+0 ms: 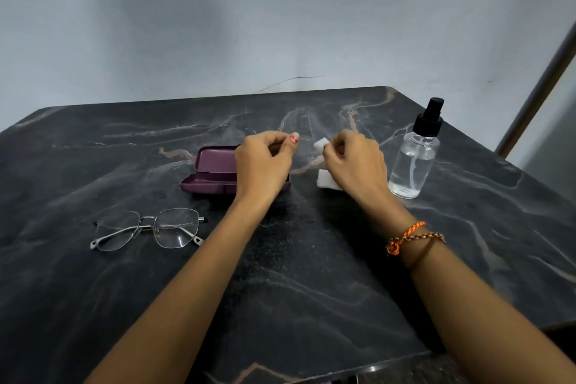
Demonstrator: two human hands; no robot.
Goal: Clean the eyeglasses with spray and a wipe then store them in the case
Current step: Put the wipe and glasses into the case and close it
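Silver-framed eyeglasses lie folded on the dark marble table, at the near left. A purple case stands open behind them, partly hidden by my left hand. That hand hovers with fingers curled, thumb up; nothing shows in it. My right hand pinches a small white wipe at its fingertips. More white wipe material lies on the table under that hand. A clear spray bottle with a black pump top stands upright just right of my right hand.
A grey wall rises behind the table. A metal post slants at the far right. The table's right and near edges are in view. An orange thread bracelet is on my right wrist.
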